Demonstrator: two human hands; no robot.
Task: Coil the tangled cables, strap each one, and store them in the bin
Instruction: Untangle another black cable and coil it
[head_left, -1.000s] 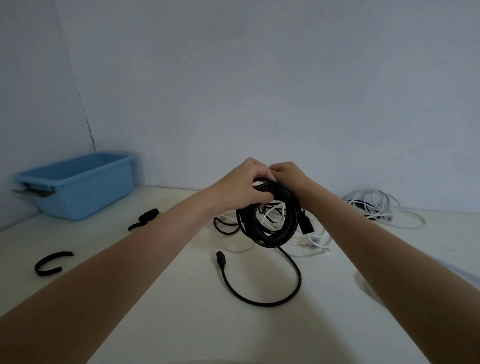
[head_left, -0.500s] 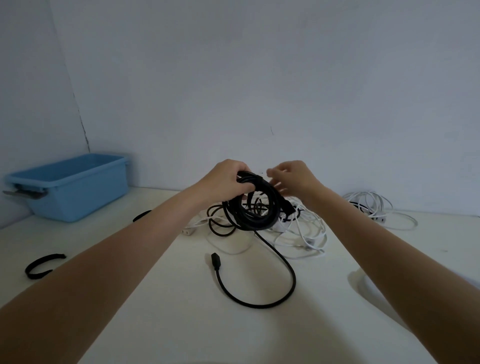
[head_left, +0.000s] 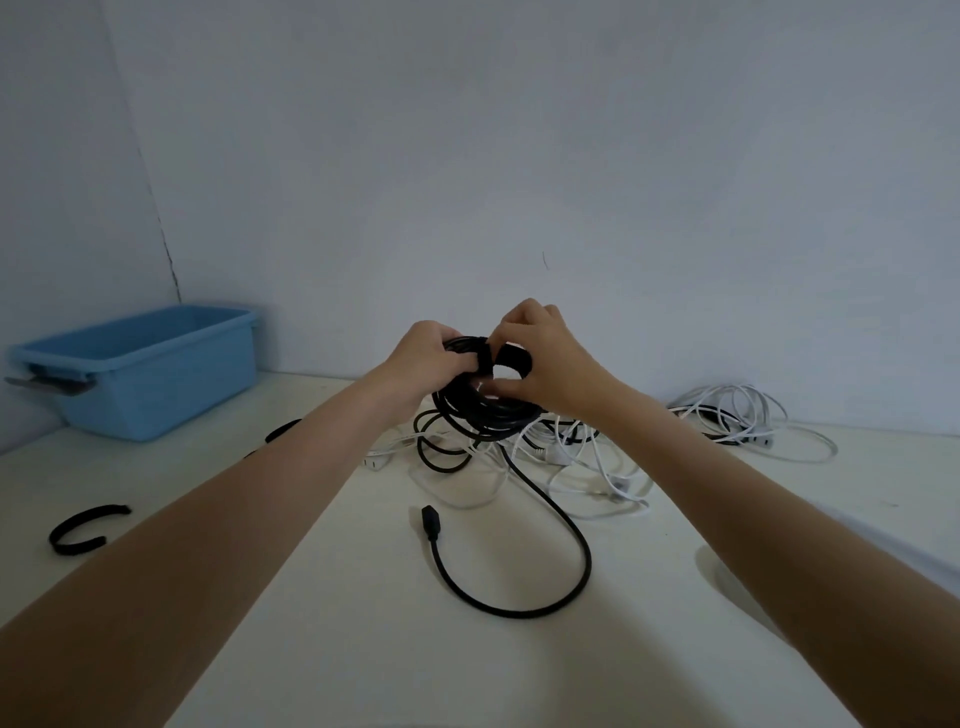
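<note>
Left hand (head_left: 423, 358): fingers curled round the top of the black cable coil (head_left: 485, 410), gripping the bundled loops above the bench (head_left: 291, 639).
Right hand (head_left: 545, 358): thumb and fingers pinch a black strap (head_left: 511, 359) at the top of the coil, just beside the left hand.
Black cable coil: held up off the bench toward the middle of the far edge, its lower loops hanging down to the cable pile.
Loose tail: a black length drops from the coil, curves across the middle of the bench and ends in a plug (head_left: 431, 524) lying flat.
White cables (head_left: 587, 462): tangled on the bench under and behind the coil; a second white bundle (head_left: 748, 421) lies well apart toward the far right edge.
Bin (head_left: 156, 374): blue, open-topped, at the far left corner against the wall.
Spare straps: one curved black strap (head_left: 83, 530) near the left edge; another dark strap (head_left: 280, 430) nearer the bin, partly hidden by the left forearm.
</note>
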